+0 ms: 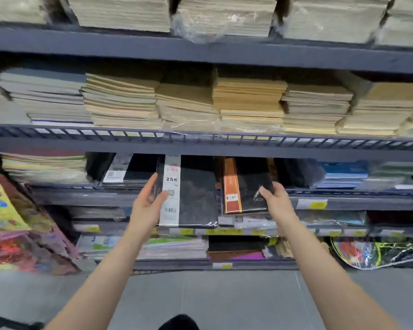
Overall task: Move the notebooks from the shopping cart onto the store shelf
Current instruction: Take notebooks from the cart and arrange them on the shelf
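Note:
My left hand (150, 198) grips the left edge of a black notebook with a white "25K" band (196, 194), wrapped in clear film and tilted with its far end inside the middle shelf (86, 197). To its right, a smaller black notebook with an orange band (248, 184) is held at its lower right corner by my right hand (275, 198). Its far end also reaches into that shelf. The shopping cart is out of view.
Higher shelves carry tall stacks of beige and grey notebooks (248, 103). Blue and black notebooks (343, 175) lie right of my hands. Lower shelves hold more stationery with yellow price tags (312, 204). Colourful packs (14, 222) lean at the left. Grey floor (212, 298) lies below.

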